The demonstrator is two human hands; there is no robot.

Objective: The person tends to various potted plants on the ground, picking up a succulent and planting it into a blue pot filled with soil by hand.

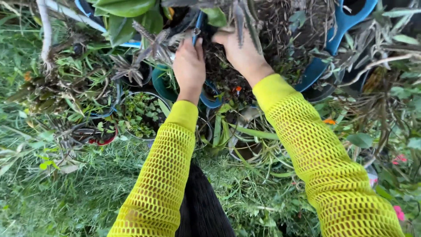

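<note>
Daylight, soft and even, no hard sun patches. Light came from above; the dark soil mass (228,66) under the overhanging leaves near the top edge sat in deep shade, detail lost there. The yellow open-mesh knit sleeves (324,162) were bright, close to clipping, slightly oversaturated. The black ribbed garment (204,206) at the bottom edge was crushed to near black. Grass (66,197) at the bottom left corner looked smeared and soft. Wide-angle stretch bent stems at the left and right edges. No glare. Centre was reasonably sharp.
</note>
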